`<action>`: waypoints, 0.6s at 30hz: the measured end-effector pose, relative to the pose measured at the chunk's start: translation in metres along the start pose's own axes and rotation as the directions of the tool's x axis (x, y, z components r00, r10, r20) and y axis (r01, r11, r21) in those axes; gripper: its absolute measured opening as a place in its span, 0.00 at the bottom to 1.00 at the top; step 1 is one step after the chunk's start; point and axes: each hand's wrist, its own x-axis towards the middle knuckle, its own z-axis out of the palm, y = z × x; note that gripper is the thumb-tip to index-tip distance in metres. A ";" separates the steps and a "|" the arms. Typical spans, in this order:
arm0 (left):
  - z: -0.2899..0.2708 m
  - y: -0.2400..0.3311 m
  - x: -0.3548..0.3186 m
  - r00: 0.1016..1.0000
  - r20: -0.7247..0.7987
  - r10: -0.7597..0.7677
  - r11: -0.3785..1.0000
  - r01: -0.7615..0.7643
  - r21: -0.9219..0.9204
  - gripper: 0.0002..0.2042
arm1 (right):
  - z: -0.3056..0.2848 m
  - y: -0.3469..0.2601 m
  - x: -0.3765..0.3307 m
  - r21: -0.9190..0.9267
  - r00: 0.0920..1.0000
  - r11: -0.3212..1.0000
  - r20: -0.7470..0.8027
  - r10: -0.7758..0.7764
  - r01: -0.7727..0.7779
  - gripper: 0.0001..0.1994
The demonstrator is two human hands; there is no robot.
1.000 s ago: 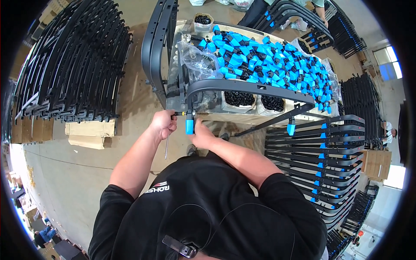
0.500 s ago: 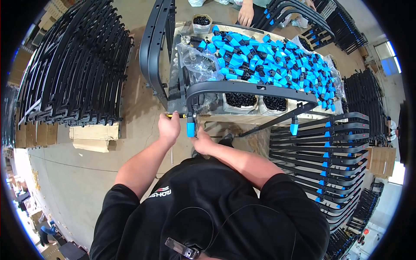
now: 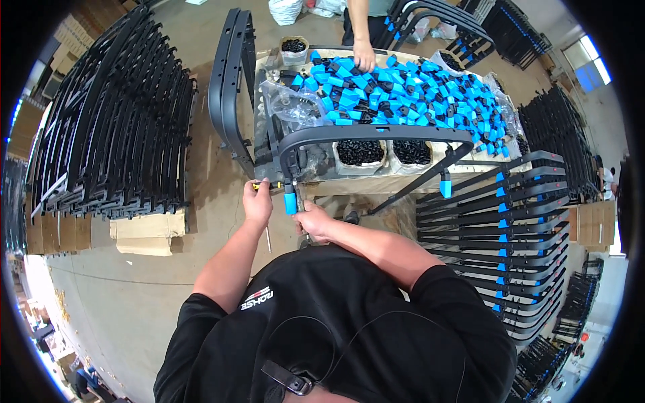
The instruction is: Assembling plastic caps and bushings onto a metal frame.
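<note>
A black curved metal frame (image 3: 376,133) rests against the near side of the bench, its ends fitted with a blue cap (image 3: 290,203) and another blue cap (image 3: 445,189). My left hand (image 3: 256,201) is closed round a tool with a yellow-and-black handle (image 3: 274,185), beside the left capped end. Right of that same cap, my right hand (image 3: 313,222) is wrapped around a slim metal hand tool (image 3: 301,196); its exact kind is hard to make out. Below my left hand shows a thin light rod (image 3: 269,239); whether it joins the tool, I cannot tell.
Blue-and-black caps (image 3: 416,94) are heaped on the bench, near a clear plastic bag (image 3: 292,104). Boxes of small black parts (image 3: 361,152) line its near edge. Stacked black frames (image 3: 121,121) stand left, capped frames (image 3: 500,235) right. Across the bench is a co-worker's hand (image 3: 364,55).
The co-worker's hand has reached into the heap of caps. My view has shifted slightly. Both my hands stay around the capped frame end, and more of the right hand's metal tool shows.
</note>
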 end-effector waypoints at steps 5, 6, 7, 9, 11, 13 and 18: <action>0.003 0.011 -0.006 1.000 -0.002 0.028 0.997 -0.028 -0.074 0.09 | -0.043 -0.017 -0.013 0.337 0.985 0.934 -0.159 -0.064 0.115 0.06; -0.001 0.012 -0.005 0.999 0.006 0.033 0.997 -0.032 -0.074 0.09 | -0.053 -0.022 -0.022 0.350 0.982 0.925 -0.161 -0.098 0.149 0.05; -0.001 0.026 -0.009 0.986 -0.072 -0.149 0.977 0.136 -0.163 0.09 | -0.066 -0.026 -0.035 0.353 0.978 0.921 -0.180 -0.106 0.165 0.05; -0.019 0.025 -0.006 0.949 -0.182 -0.259 0.964 0.242 -0.111 0.09 | -0.083 -0.028 -0.058 0.359 0.990 0.926 -0.115 -0.079 0.116 0.05; -0.034 0.027 -0.021 0.974 -0.139 0.179 0.966 -0.147 0.211 0.10 | -0.099 -0.022 -0.079 0.309 0.985 0.942 -0.148 -0.091 0.133 0.07; -0.035 0.052 -0.051 0.828 0.032 0.560 0.723 -0.507 0.469 0.11 | -0.109 -0.012 -0.093 0.149 0.981 0.980 -0.162 -0.105 0.129 0.13; 0.041 0.102 -0.124 0.753 0.497 0.431 0.902 -0.364 -0.232 0.10 | -0.090 -0.017 -0.103 0.024 0.926 0.926 -0.033 -0.376 0.377 0.17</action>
